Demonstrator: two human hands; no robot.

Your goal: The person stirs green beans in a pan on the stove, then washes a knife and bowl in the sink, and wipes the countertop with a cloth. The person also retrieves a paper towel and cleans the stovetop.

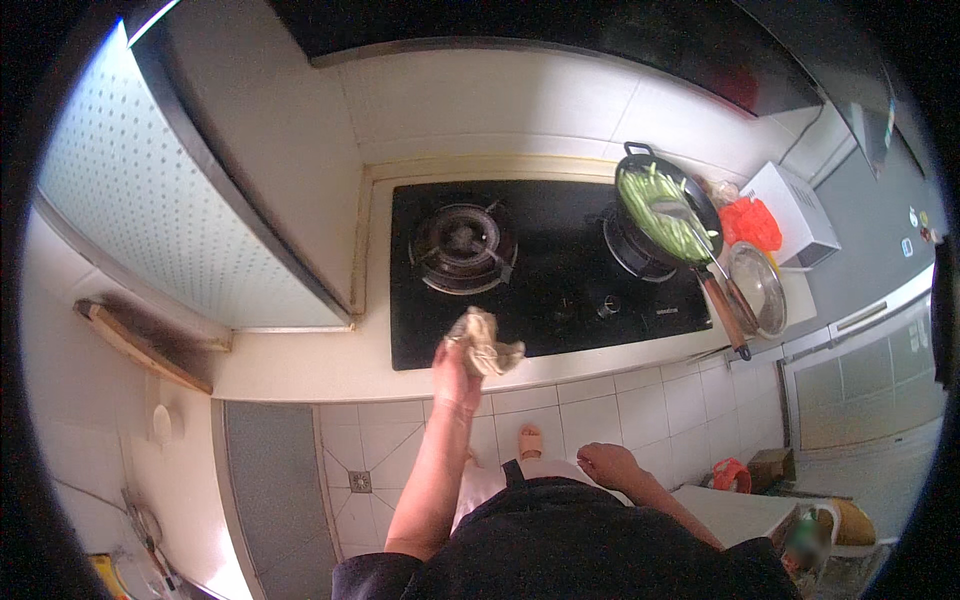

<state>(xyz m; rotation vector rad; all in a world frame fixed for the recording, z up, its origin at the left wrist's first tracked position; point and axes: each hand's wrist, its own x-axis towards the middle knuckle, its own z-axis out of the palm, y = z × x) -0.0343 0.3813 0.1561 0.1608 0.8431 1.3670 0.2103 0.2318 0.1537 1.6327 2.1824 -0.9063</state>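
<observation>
My left hand point(456, 375) grips a crumpled beige cloth point(487, 345) over the front edge of the black gas cooktop point(540, 300). Just beyond the cloth is the left burner point(465, 244), with nothing standing on its grate. Low in front of my body, my right hand point(609, 466) hangs with its fingers curled in and nothing visible in it. A wok point(705, 202) of sliced green vegetables point(649, 199) is at the right burner point(637, 247), tilted in this view. A metal spatula point(671, 210) rests in it, its handle beside the wok's wooden handle point(724, 311).
Right of the wok are a metal bowl point(757, 289), a red plastic bag point(750, 223) and a white box point(791, 217). The wok handle juts past the counter edge point(570, 358). A dotted panel point(165, 202) rises at left; a dark range hood point(562, 37) hangs above.
</observation>
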